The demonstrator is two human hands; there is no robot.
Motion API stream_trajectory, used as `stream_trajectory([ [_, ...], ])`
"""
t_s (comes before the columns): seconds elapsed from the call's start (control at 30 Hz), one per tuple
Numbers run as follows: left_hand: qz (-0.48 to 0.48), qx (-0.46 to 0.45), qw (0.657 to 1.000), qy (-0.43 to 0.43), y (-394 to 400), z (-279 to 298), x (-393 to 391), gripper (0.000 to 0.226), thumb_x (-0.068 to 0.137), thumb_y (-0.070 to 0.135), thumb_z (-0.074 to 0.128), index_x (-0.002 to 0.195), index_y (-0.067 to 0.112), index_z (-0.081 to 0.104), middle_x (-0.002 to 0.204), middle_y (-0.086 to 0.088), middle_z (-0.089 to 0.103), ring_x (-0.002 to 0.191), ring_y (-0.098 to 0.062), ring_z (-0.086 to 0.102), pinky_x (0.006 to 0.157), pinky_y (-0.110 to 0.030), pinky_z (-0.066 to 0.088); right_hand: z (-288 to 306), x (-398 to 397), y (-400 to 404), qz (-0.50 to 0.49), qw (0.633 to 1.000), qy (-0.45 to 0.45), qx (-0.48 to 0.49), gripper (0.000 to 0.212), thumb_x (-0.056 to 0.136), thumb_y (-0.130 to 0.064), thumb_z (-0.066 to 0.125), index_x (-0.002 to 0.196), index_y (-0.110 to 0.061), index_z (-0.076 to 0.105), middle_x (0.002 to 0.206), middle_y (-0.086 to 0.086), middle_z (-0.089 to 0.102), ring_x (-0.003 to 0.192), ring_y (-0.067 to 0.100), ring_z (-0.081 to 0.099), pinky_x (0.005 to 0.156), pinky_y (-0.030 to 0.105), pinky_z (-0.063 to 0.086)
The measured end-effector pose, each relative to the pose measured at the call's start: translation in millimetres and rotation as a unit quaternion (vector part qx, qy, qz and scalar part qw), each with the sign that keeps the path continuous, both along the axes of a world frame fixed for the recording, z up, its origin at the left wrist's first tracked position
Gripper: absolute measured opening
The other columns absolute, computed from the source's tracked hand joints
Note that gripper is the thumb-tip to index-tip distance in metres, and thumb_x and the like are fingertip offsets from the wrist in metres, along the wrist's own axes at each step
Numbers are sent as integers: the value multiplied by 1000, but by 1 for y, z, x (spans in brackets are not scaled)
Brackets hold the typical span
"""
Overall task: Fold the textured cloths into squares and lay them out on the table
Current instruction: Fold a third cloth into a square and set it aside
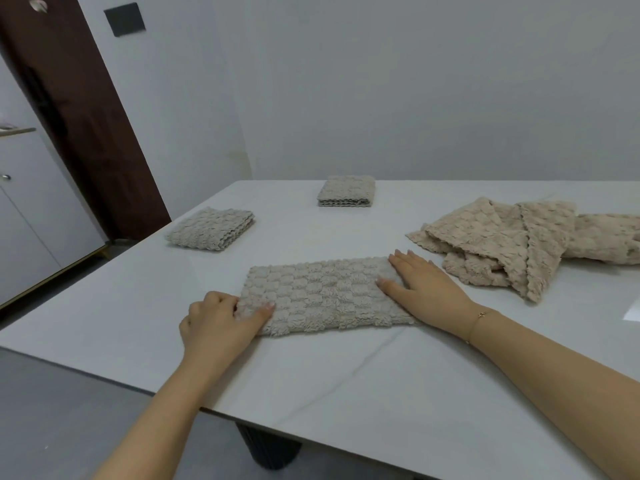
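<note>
A beige textured cloth (325,295) lies on the white table (346,368) as a long rectangle, folded in half. My left hand (221,320) grips its left end, thumb on top and fingers curled under the edge. My right hand (420,284) rests flat on its right end, fingers spread. Two folded square cloths lie further back: one (211,229) at the left, one (347,190) near the far edge. A heap of unfolded beige cloths (519,240) sits at the right.
The table's near edge runs diagonally from left to lower right, with a dark ribbed leg (268,445) under it. A grey wall stands right behind the table. A brown door (79,109) and white cabinets (31,216) are at the left.
</note>
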State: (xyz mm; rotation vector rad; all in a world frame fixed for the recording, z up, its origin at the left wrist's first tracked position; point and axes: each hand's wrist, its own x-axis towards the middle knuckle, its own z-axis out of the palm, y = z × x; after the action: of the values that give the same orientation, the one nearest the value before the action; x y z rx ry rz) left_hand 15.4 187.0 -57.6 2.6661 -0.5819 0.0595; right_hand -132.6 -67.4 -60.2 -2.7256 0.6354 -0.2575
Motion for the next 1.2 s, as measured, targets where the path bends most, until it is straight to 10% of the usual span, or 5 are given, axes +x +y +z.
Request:
stream_trajectory([
  [0.4,18,-417,887,196,-20,25,39,27,83,29,71,100,11,63,94,-5,69,70,-12,61,52,-25,42,14,-7,15,-11,989,-74,-129,46,92,-57,40,107,-21,64,99,-2,59,98,19,52,81,30,33],
  [0.6,39,-522,822,225,-53,24,76,53,82,21,73,126,4,48,113,-12,62,81,-16,61,77,-38,53,22,-9,31,-6,989,-133,67,46,92,-50,48,69,-13,64,62,-8,59,57,5,51,54,19,36],
  [0.83,-37,-450,866,215,-53,18,82,51,90,29,63,132,17,38,101,-6,62,64,-6,56,48,-17,46,22,11,9,-37,965,-140,216,30,87,-44,60,81,-17,71,62,-6,57,55,7,45,51,14,34],
  [0.97,-58,-314,941,113,-29,8,59,65,85,47,63,137,26,31,96,0,63,86,-8,59,70,-25,43,24,44,-2,-37,968,-73,236,39,78,-60,62,88,-23,71,92,-3,71,86,16,63,82,32,49],
  [1.2,-83,-268,954,104,-16,1,24,51,79,46,69,122,36,41,70,10,63,72,-3,57,93,-38,44,36,91,17,7,975,41,219,51,67,-66,69,71,-17,56,61,-1,46,55,12,39,58,22,26],
])
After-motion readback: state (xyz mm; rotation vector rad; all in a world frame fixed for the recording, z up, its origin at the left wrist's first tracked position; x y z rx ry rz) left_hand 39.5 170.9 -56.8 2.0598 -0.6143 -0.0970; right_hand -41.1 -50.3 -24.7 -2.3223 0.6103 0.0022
